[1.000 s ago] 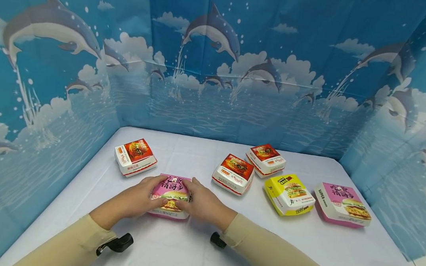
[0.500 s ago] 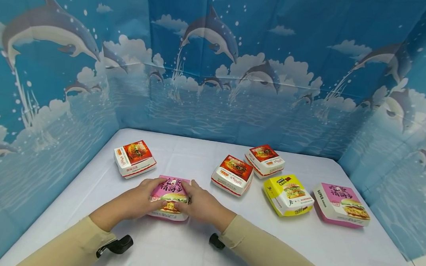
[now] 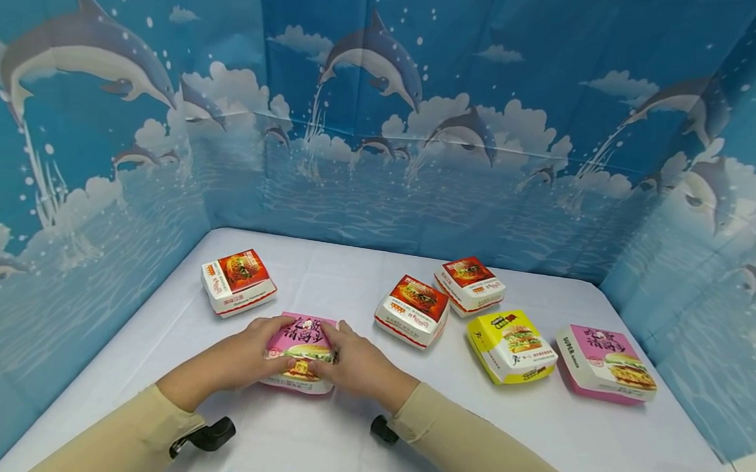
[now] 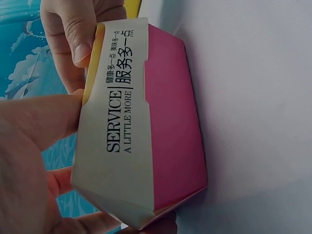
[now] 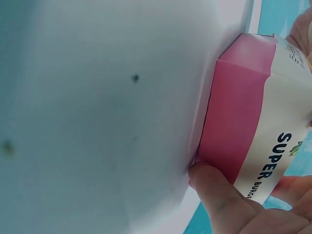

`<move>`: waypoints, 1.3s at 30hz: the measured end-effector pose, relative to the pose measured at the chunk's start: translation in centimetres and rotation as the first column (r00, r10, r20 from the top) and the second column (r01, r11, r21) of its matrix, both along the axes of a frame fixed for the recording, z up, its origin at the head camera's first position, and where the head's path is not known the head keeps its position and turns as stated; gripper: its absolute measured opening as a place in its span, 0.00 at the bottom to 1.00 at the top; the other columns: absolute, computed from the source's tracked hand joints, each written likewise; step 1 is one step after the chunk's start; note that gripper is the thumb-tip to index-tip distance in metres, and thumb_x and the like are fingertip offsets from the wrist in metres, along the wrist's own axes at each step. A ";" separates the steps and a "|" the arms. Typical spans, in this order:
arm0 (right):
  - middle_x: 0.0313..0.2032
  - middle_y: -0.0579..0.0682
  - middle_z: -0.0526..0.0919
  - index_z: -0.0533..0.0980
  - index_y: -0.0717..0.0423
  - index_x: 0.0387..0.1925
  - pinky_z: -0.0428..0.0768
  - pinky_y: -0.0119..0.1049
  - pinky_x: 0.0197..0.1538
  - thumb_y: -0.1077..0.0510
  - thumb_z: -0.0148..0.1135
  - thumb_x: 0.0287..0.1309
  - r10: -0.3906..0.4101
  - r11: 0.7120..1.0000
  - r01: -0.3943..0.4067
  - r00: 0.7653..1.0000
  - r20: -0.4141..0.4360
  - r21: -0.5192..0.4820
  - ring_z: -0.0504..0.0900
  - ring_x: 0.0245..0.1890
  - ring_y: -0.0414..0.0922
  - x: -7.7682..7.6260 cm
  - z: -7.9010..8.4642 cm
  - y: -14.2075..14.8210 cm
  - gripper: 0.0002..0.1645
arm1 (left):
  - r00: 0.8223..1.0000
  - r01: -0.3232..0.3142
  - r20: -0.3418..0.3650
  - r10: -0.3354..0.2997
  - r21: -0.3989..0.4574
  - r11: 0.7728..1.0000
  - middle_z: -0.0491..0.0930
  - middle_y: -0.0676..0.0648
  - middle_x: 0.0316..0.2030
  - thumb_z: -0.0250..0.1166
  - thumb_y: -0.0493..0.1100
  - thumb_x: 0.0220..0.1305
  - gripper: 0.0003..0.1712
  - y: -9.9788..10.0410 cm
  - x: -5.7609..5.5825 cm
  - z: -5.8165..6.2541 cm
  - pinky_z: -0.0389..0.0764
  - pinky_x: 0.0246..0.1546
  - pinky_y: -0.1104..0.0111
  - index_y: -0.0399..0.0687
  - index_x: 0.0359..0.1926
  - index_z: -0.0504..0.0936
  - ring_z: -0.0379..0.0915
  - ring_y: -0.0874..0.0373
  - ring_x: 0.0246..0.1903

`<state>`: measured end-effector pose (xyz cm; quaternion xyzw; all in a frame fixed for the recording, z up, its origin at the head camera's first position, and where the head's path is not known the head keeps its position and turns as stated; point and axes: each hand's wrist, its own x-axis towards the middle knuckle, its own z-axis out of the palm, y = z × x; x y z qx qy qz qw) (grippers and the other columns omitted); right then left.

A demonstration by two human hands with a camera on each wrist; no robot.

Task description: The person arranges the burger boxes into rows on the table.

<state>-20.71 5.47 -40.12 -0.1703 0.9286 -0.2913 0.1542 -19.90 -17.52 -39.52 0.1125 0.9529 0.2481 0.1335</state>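
A pink and white burger box (image 3: pixel 302 337) lies on the white table, closed, its printed lid facing up. My left hand (image 3: pixel 240 353) holds its left side, and my right hand (image 3: pixel 367 362) holds its right side. Both thumbs rest on the front part of the lid, their tips close together. In the left wrist view, the box (image 4: pixel 127 112) shows "SERVICE" lettering, with left-hand fingers around its lid and far corner. Seen from the right wrist, a right-hand fingertip (image 5: pixel 202 178) presses the box's pink base near the table.
Behind the left hand stands a red and white burger box (image 3: pixel 239 283). Two more red ones, a nearer box (image 3: pixel 413 310) and a farther box (image 3: pixel 471 286), stand right of centre. Further right are a yellow box (image 3: pixel 511 346) and another pink box (image 3: pixel 607 364). Dolphin-printed curtains (image 3: pixel 380 187) surround the table.
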 end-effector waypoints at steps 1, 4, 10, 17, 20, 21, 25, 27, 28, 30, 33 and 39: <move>0.82 0.60 0.57 0.61 0.46 0.82 0.67 0.58 0.77 0.35 0.69 0.66 -0.001 1.000 0.001 1.000 0.002 0.001 0.62 0.80 0.61 0.0 0.0 0.0 0.51 | 1.000 0.002 0.000 -0.002 0.000 1.000 0.65 0.36 0.74 0.71 0.68 0.64 0.53 0.0 0.0 0.0 0.77 0.61 0.35 0.56 0.81 0.60 0.74 0.44 0.59; 0.82 0.60 0.57 0.61 0.45 0.82 0.67 0.58 0.77 0.35 0.69 0.65 -0.003 1.000 0.003 1.000 0.001 0.002 0.62 0.80 0.60 0.1 0.1 0.0 0.51 | 1.000 0.010 -0.004 -0.010 -0.002 1.000 0.66 0.36 0.73 0.72 0.68 0.63 0.53 0.0 0.0 0.2 0.79 0.59 0.36 0.56 0.81 0.60 0.75 0.45 0.57; 0.81 0.60 0.60 0.62 0.45 0.81 0.69 0.57 0.76 0.35 0.71 0.64 0.002 1.000 -0.002 1.000 -0.006 0.004 0.64 0.79 0.60 0.3 0.3 0.1 0.51 | 1.000 0.018 -0.008 -0.018 -0.009 1.000 0.69 0.36 0.70 0.74 0.65 0.62 0.51 0.0 0.0 0.5 0.81 0.55 0.39 0.56 0.79 0.63 0.76 0.48 0.54; 0.80 0.60 0.63 0.64 0.46 0.80 0.70 0.57 0.76 0.36 0.73 0.62 0.010 1.000 -0.009 1.000 -0.021 0.001 0.66 0.78 0.60 0.5 0.6 0.1 0.51 | 1.000 0.023 0.000 -0.023 -0.024 0.999 0.71 0.37 0.68 0.75 0.65 0.61 0.51 -0.1 0.0 0.8 0.82 0.54 0.41 0.54 0.78 0.64 0.76 0.49 0.52; 0.79 0.58 0.65 0.64 0.46 0.80 0.70 0.56 0.76 0.36 0.73 0.62 0.016 1.000 -0.016 1.000 -0.027 -0.002 0.67 0.78 0.57 0.5 0.6 0.1 0.51 | 1.000 0.025 0.003 -0.025 -0.023 0.999 0.71 0.36 0.68 0.75 0.66 0.60 0.52 -0.1 0.0 0.9 0.82 0.53 0.43 0.54 0.78 0.64 0.76 0.49 0.52; 0.79 0.56 0.66 0.64 0.46 0.80 0.71 0.55 0.75 0.36 0.73 0.62 0.018 1.000 -0.018 0.999 -0.030 -0.002 0.68 0.78 0.56 0.5 0.6 0.1 0.51 | 1.000 0.026 0.004 -0.026 -0.021 0.999 0.71 0.36 0.68 0.74 0.66 0.60 0.52 -0.2 0.1 0.9 0.82 0.53 0.43 0.54 0.78 0.64 0.76 0.49 0.52; 0.76 0.50 0.72 0.64 0.46 0.80 0.75 0.52 0.73 0.36 0.73 0.62 0.025 1.000 -0.025 0.999 -0.033 -0.017 0.74 0.73 0.49 0.4 0.5 0.1 0.51 | 1.000 0.030 -0.002 -0.030 -0.018 0.999 0.72 0.37 0.67 0.75 0.66 0.60 0.51 -0.2 0.1 1.0 0.82 0.52 0.44 0.53 0.77 0.65 0.75 0.50 0.51; 0.74 0.48 0.74 0.64 0.46 0.79 0.76 0.51 0.71 0.37 0.74 0.62 0.024 0.999 -0.025 0.999 -0.033 -0.023 0.76 0.70 0.47 0.3 0.5 0.1 0.51 | 0.999 0.031 -0.006 -0.031 -0.021 0.999 0.73 0.38 0.66 0.75 0.66 0.60 0.51 -0.2 0.1 1.1 0.83 0.52 0.45 0.53 0.77 0.65 0.75 0.50 0.51; 0.73 0.48 0.75 0.64 0.46 0.79 0.77 0.51 0.70 0.37 0.74 0.62 0.023 0.999 -0.024 0.999 -0.030 -0.026 0.77 0.69 0.47 0.3 0.5 0.1 0.50 | 0.999 0.031 -0.008 -0.031 -0.023 0.999 0.73 0.39 0.65 0.75 0.66 0.59 0.51 -0.1 0.1 1.1 0.83 0.52 0.45 0.53 0.77 0.65 0.75 0.51 0.51; 0.73 0.48 0.75 0.65 0.46 0.79 0.77 0.51 0.70 0.37 0.74 0.62 0.023 0.999 -0.024 0.999 -0.030 -0.026 0.77 0.68 0.46 0.3 0.5 0.2 0.50 | 0.999 0.032 -0.008 -0.032 -0.030 0.999 0.74 0.40 0.64 0.75 0.66 0.59 0.51 -0.1 0.1 1.2 0.83 0.52 0.45 0.54 0.77 0.66 0.75 0.51 0.51; 0.72 0.48 0.76 0.65 0.46 0.79 0.78 0.51 0.69 0.37 0.73 0.62 0.029 0.999 -0.030 0.999 -0.035 -0.026 0.78 0.67 0.46 0.3 0.6 0.2 0.50 | 0.999 0.034 -0.006 -0.035 -0.041 0.999 0.74 0.41 0.64 0.75 0.67 0.59 0.51 -0.1 0.1 1.3 0.83 0.52 0.46 0.54 0.77 0.65 0.75 0.51 0.51; 0.73 0.49 0.75 0.65 0.49 0.79 0.77 0.50 0.71 0.37 0.74 0.62 0.039 0.999 -0.040 0.998 -0.048 -0.030 0.76 0.70 0.47 0.3 0.6 0.1 0.50 | 0.999 0.033 0.001 -0.033 -0.051 0.998 0.73 0.41 0.65 0.75 0.67 0.59 0.51 -0.3 0.3 1.5 0.83 0.52 0.46 0.55 0.77 0.65 0.75 0.51 0.51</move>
